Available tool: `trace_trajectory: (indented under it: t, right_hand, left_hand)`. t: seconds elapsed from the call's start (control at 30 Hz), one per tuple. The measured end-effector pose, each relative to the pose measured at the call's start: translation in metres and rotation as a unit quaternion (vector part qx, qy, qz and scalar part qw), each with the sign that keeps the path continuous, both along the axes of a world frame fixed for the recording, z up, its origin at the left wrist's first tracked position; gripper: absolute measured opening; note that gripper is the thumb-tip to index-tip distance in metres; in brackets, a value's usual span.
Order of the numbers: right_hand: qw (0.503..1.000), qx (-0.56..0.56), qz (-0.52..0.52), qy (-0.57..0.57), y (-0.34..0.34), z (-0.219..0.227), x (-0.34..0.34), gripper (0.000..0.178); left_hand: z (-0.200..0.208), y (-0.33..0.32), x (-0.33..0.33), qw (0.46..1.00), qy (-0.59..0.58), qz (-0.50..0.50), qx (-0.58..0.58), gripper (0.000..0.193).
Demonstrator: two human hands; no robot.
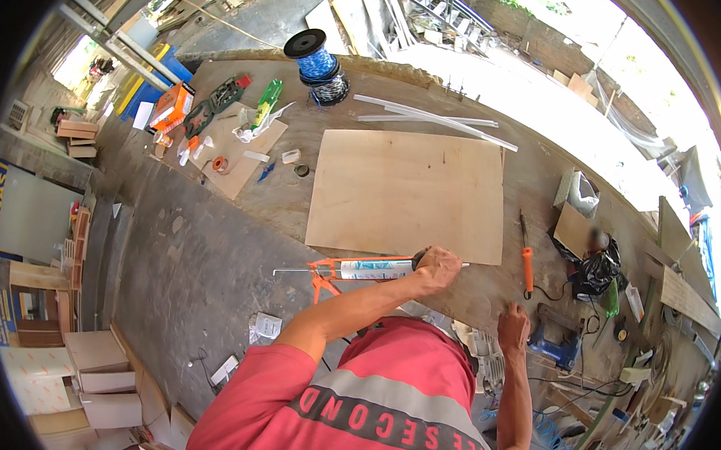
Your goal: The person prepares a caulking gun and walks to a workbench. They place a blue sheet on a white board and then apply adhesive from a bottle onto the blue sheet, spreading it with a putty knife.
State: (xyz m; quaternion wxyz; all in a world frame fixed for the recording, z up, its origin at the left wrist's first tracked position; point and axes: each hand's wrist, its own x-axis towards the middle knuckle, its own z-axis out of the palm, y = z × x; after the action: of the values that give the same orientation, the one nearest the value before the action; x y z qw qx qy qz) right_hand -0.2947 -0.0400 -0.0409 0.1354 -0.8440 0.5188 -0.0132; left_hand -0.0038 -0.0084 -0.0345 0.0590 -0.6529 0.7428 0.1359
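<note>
My left hand (439, 270) is closed round the front end of a caulking gun (322, 267) with an orange frame and a white and blue cartridge (376, 269). Its pale nozzle tip (465, 265) pokes out to the right of my fist, while the trigger handle and thin metal rod lie to the left. The gun is held level over the near edge of a light plywood sheet (403, 191). By the near table edge, my right hand (514, 328) has its fingers curled in; anything inside them is hidden. Just beyond it lies an orange-handled soldering iron (527, 266).
Beyond the sheet lie clear plastic strips (436, 115) and wire spools (317, 66). An orange box (172, 106), a green tool case (210, 103) and tape rolls (220, 164) sit far left. To the right are a black plastic bag (600, 271) and a blue power tool (555, 347).
</note>
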Motion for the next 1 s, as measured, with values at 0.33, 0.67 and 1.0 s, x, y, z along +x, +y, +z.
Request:
trace_trajectory:
  t: [0.33,0.67,1.0]
  right_hand:
    - [0.998,-0.054,-0.015,-0.038,0.014,0.006,0.007,0.012]
    - [0.989,-0.142,-0.016,-0.038,0.043,-0.003,0.005,0.017]
    - [0.999,0.017,0.051,-0.005,0.002,0.006,-0.001,0.013]
  left_hand:
    - [-0.004,0.002,-0.004,0.999,-0.042,0.010,-0.017,0.012]
    - [-0.012,0.006,-0.006,0.999,-0.019,0.011,-0.049,0.009]
    - [0.007,0.001,-0.002,1.000,-0.006,0.007,0.014,0.010]
